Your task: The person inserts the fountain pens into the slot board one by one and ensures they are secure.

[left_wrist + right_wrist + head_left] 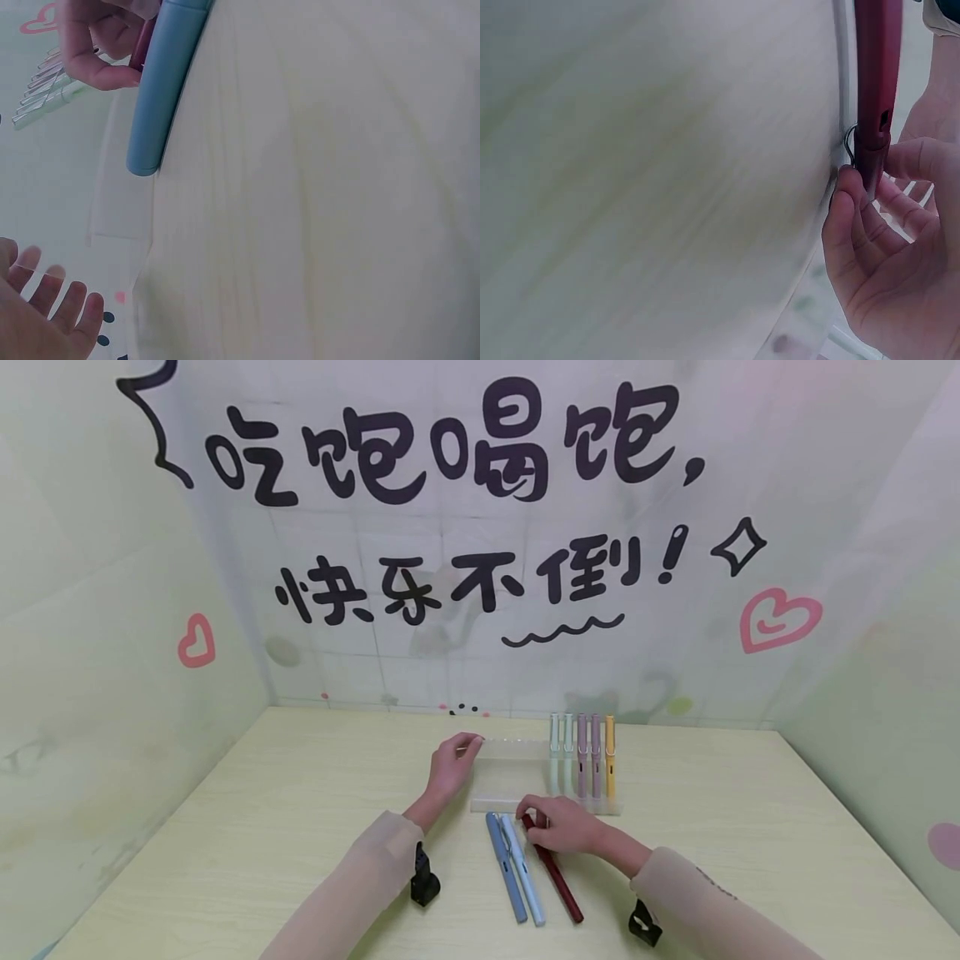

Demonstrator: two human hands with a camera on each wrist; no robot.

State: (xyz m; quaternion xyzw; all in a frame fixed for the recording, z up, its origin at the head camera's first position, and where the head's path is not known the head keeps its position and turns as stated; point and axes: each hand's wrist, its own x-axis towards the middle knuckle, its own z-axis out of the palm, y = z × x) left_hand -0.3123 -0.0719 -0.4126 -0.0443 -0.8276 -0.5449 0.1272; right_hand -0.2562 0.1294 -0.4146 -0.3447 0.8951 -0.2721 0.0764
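Note:
A clear pen stand stands toward the back of the table, with several pens upright in its right part: pale green, purple and yellow. My left hand holds the stand's upper left edge; in the left wrist view, fingers show partly through clear plastic. With thumb and fingertips my right hand pinches a dark red pen near its clip end, also close up in the right wrist view. Left of it a blue pen and a light blue pen lie on the table.
A whitish backdrop with large black writing and pink hearts rises behind the table. Similar panels close off both sides. Each wrist carries a small black camera, one at the left sleeve, one under the right sleeve.

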